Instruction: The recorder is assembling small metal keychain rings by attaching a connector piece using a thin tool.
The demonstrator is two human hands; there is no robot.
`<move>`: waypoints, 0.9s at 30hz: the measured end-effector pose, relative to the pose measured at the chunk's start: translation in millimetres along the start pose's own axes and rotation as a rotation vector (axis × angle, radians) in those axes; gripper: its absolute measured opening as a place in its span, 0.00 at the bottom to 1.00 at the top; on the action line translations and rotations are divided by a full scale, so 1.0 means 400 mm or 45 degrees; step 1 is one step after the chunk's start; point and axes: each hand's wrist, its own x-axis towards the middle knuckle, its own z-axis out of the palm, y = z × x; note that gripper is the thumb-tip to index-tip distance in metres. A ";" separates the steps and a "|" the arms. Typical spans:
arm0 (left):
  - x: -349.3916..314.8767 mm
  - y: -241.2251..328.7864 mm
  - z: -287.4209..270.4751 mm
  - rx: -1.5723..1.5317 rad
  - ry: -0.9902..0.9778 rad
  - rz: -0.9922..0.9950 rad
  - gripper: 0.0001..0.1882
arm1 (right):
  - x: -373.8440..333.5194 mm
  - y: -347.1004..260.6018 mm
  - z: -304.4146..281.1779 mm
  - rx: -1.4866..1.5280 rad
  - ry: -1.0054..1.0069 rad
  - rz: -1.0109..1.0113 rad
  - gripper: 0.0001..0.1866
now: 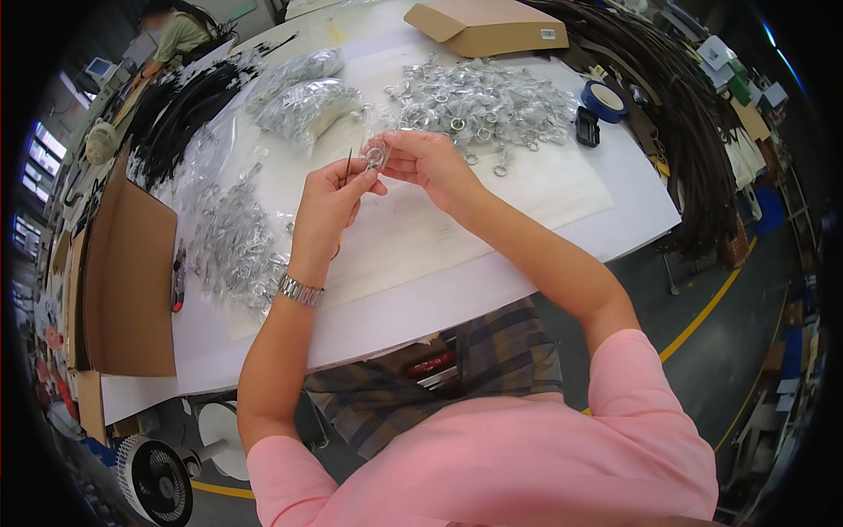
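Note:
Over the middle of the table, my left hand [335,195] is closed, with a thin dark pointed blade [349,167] rising from its fingers. Something yellow and dark, perhaps this tool's handle, shows below the palm by the wrist. Between both hands' fingertips is a silver metal ring [375,155] with clear plastic around it; its lower part is hidden by my left fingers. My right hand [430,165] pinches the plastic at the ring's far side, fingers bent. Beyond it lies a heap of bagged metal rings [483,101]. Another heap of bagged metal pieces [235,233] lies left of my left forearm.
Large clear bags [307,101] sit behind my hands. An open cardboard box [132,277] stands at the left, a cardboard piece [492,26] at the back. Blue tape [604,101] and a black case [587,127] are at the right. Another person [178,35] sits far left.

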 end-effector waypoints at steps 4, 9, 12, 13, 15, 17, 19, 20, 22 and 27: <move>0.003 -0.005 -0.014 -0.006 0.120 0.051 0.11 | 0.000 -0.017 -0.002 0.145 0.076 0.047 0.16; 0.000 0.001 -0.016 -0.065 0.154 0.064 0.12 | -0.004 -0.016 -0.006 0.184 0.117 0.017 0.16; -0.004 0.004 -0.023 -0.068 0.115 -0.002 0.12 | -0.004 -0.014 0.002 0.166 0.111 0.016 0.16; -0.006 0.003 -0.024 -0.138 0.100 0.018 0.12 | -0.003 -0.011 0.003 0.168 0.108 0.021 0.16; -0.004 0.008 -0.004 -0.142 0.155 0.078 0.11 | -0.006 -0.015 0.004 0.167 0.109 0.020 0.17; 0.002 0.003 -0.003 -0.145 0.214 0.132 0.11 | -0.008 -0.016 0.007 0.158 0.094 0.016 0.17; 0.010 -0.013 -0.017 -0.168 0.214 0.184 0.11 | -0.009 -0.014 0.014 0.152 0.076 0.016 0.17; 0.010 -0.014 -0.018 -0.169 0.214 0.182 0.11 | -0.009 -0.012 0.016 0.137 0.082 0.013 0.17; 0.011 -0.014 -0.018 -0.142 0.174 0.191 0.13 | -0.009 -0.009 0.019 0.122 0.087 0.009 0.17; -0.006 -0.004 0.012 0.034 0.249 0.232 0.15 | -0.009 0.015 0.023 0.158 0.048 0.004 0.17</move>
